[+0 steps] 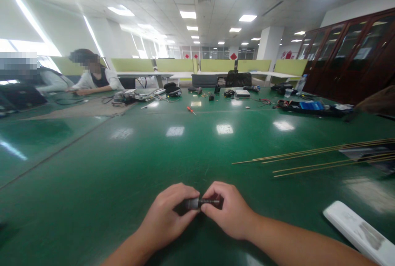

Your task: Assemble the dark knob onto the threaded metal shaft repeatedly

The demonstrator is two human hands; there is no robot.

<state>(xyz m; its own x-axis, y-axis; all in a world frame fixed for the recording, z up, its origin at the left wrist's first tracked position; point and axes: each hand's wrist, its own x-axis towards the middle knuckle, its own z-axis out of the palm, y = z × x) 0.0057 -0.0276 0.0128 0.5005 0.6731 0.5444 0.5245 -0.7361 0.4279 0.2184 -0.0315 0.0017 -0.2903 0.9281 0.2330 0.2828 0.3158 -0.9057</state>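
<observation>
The fingertips of our left hand (168,216) clamp the thick end of a small dark cylinder (196,203); those of our right hand (231,212) pinch its thin end. Its long axis runs left to right, just above the green table (123,167); thin rods (308,152) lie beyond.

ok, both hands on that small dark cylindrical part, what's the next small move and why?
Probably twist the thin dark shaft with the right hand while the left hand holds the grey cylinder steady. Each hand pinches one end, and the two pieces sit in line, end to end, over the green table.
</observation>
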